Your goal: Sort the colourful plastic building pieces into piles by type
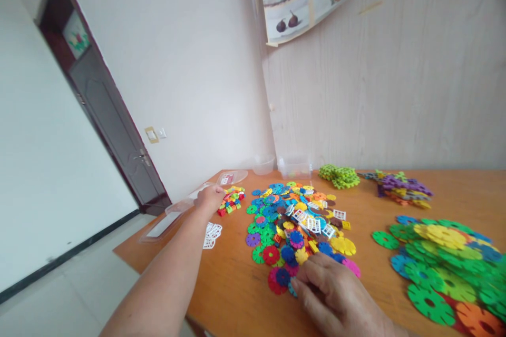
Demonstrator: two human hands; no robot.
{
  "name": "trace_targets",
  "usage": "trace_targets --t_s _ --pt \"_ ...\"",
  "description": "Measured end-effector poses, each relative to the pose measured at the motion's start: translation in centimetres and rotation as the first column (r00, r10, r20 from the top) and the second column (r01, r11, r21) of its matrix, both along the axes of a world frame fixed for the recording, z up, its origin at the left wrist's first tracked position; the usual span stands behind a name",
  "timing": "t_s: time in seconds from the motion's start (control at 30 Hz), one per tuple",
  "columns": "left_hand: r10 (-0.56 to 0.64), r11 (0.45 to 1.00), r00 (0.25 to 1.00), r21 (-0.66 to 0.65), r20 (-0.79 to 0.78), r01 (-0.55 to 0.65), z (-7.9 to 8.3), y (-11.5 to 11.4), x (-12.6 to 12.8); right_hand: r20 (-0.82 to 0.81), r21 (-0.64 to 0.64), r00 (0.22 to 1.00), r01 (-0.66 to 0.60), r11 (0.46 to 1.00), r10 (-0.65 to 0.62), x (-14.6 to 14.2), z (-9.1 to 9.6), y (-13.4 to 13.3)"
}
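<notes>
My left hand (209, 200) is stretched far across the table, at the left side of a small heap of toy blocks (232, 203) in red, yellow, green and blue. Its fingers look pinched together; anything between them is too small to make out. Close below lie white lattice pieces (212, 235). My right hand (336, 292) rests at the near edge of a big mixed pile of notched plastic discs (269, 234), with its fingers curled in and their tips partly hidden. Near its thumb is a dark blue disc (282, 277). White window-frame pieces (313, 225) lie on the pile.
Larger notched discs (435, 263) are heaped at the right. Green interlocking pieces (339, 176) and purple ones (405, 185) stand farther back. Clear plastic containers (294, 167) are against the wall, and transparent lids (166, 222) lie along the left edge of the wooden table (233, 287).
</notes>
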State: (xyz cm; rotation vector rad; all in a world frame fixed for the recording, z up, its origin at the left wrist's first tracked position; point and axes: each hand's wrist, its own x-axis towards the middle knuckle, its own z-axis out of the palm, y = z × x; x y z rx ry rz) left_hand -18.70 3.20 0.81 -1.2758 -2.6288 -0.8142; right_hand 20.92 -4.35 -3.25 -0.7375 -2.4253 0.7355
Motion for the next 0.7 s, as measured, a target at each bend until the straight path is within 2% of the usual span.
trace_targets --t_s 0.13,0.33,0.7 --pt "0.051 0.997 0.995 -0.051 -0.084 -0.055 0.02 0.54 0.15 0.004 0.003 1.000 -0.017 1.000 0.017 0.13 0.09 -0.01" --pt "0.002 0.996 0.991 -0.086 -0.132 -0.013 0.15 0.69 0.48 0.011 0.009 1.000 -0.018 1.000 0.018 0.08 0.38 -0.05" --pt "0.010 0.995 0.973 -0.091 -0.232 -0.032 -0.42 1.11 0.22 0.028 0.021 1.000 -0.014 1.000 0.014 -0.11 0.07 0.23"
